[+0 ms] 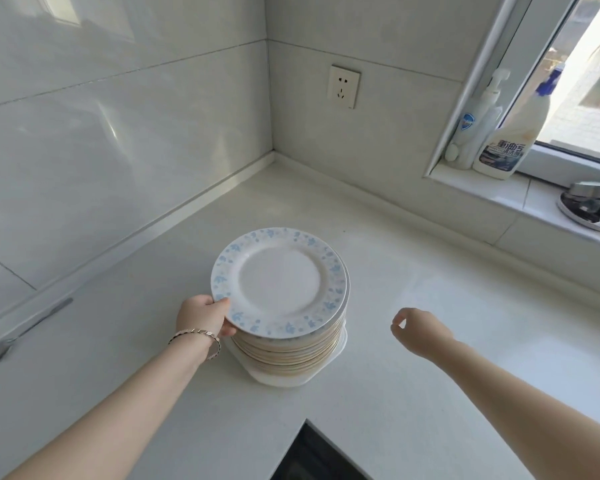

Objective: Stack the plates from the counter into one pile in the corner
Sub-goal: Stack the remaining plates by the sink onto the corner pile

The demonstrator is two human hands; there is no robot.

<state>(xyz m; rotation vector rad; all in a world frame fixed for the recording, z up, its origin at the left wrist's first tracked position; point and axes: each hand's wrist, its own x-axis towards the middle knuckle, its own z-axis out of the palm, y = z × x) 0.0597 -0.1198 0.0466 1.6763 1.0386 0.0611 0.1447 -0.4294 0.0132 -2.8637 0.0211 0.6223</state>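
Nearest the camera, two bare forearms reach out over the white counter (378, 393). The left hand (205, 317), a bracelet (198, 337) on its wrist, grips the near-left rim of the top plate (278, 282), thumb on top and fingers tucked out of sight beneath. The right hand (420, 332) hovers apart to the right, holding nothing, fingers loosely curled with thumb and forefinger almost meeting.

That top plate is round and white, with a band of pale blue flowers round the rim. It lies face up and level; being round, it has no long axis. Under it the pile of plates (291, 351) shows only stacked cream edges, too many to count. The pile stands on a white dish (281, 379) with rounded corners, mostly hidden. Whether the top plate rests on the pile or is just lifted off it, I cannot tell.

The pile stands on the counter, well out from the corner where the tiled walls meet. Beyond, on the far wall, there's a socket (343, 86).
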